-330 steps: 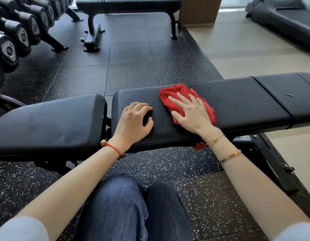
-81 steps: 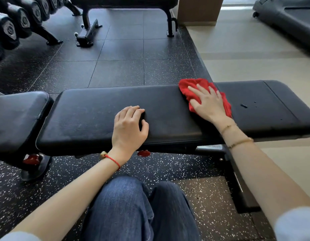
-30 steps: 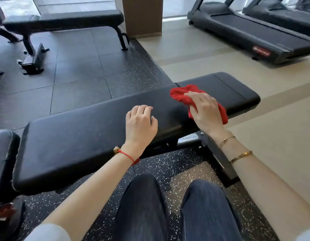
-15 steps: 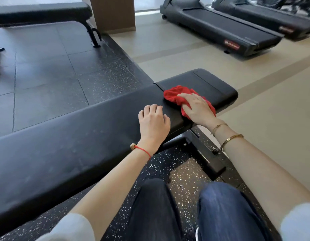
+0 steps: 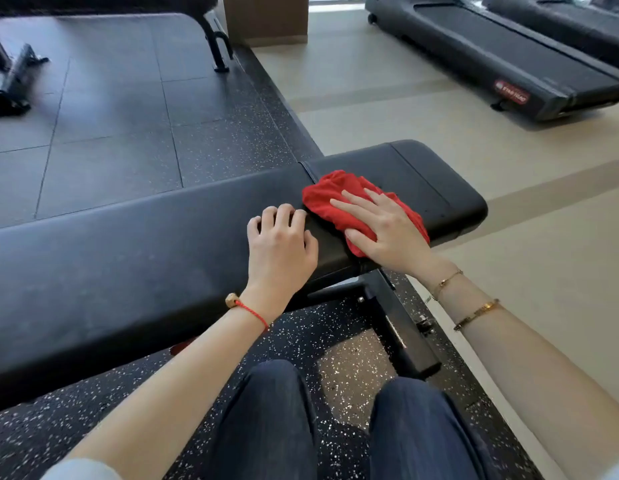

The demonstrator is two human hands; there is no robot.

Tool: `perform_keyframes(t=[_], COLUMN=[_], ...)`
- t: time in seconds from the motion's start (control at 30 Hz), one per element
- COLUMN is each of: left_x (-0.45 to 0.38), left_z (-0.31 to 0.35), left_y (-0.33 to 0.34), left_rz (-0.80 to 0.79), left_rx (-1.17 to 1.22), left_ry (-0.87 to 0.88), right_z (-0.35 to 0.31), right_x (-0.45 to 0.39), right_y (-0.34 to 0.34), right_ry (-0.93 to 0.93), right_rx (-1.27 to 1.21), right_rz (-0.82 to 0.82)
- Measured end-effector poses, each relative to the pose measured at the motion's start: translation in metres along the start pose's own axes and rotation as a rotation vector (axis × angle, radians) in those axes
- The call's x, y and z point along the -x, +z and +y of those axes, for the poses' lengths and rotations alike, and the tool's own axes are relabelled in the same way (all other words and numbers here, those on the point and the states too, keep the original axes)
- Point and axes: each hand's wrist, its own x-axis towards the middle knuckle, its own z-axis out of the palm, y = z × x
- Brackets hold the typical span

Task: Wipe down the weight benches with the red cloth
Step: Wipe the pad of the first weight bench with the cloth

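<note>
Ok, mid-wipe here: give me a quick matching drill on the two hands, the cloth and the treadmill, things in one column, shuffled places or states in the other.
Things:
1. left hand
2. right hand
3. red cloth
4. treadmill

Places or states:
A. crumpled on the bench pad, near its right end
B. on the tan floor, far right
C. bare, fingers curled, resting on the pad
D. flat, pressing down on the cloth

Pairs: 1-C, 2-D, 3-A, 4-B
</note>
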Motion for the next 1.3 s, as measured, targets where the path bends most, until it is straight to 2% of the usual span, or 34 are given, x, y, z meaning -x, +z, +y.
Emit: perform_keyframes(t=[0.07, 0.17, 0.27, 0.43, 0.6, 0.77, 0.9, 1.1, 1.2, 1.3], left_x=[0.002, 0.002, 0.002, 0.002, 0.006, 0.007, 0.007, 0.006, 0.006, 0.009], left_z=[0.001, 0.002, 0.003, 0.005, 0.008, 0.010, 0.008, 0.010, 0.012, 0.014], left_y=[0.000, 0.001, 0.002, -0.001, -0.003, -0.006, -0.008, -0.010, -0.010, -0.010], left_rz=[0.028, 0.057, 0.055, 0.055, 0.060, 0.050, 0.064, 0.066, 0.055, 0.036], left_rx=[0.005, 0.004, 0.019, 0.038, 0.018, -0.018, -0.009, 0.004, 0.006, 0.010], left_ry=[0.001, 0.003, -0.009, -0.034, -0.051, -0.071, -0.111, -0.093, -0.086, -0.092], right_z=[0.023, 0.054, 0.053, 0.016, 0.043, 0.080, 0.070, 0.040, 0.049, 0.072], right_x=[-0.003, -0.033, -0.064, -0.048, -0.012, -0.035, -0.071, -0.049, -0.027, -0.021], right_y=[-0.007, -0.015, -0.011, 0.004, -0.012, -0.022, -0.016, -0.004, -0.008, -0.014], right_ry=[-0.006, 0.091, 0.131, -0.087, -0.206, -0.070, 0.046, -0.131, -0.214, -0.204], right_rx=[-0.017, 0.021, 0.073, 0.041, -0.001, 0.025, 0.069, 0.042, -0.001, -0.016], right_rz=[0.002, -0.024, -0.074, -0.114, -0.109, -0.090, -0.129, -0.112, -0.094, -0.102])
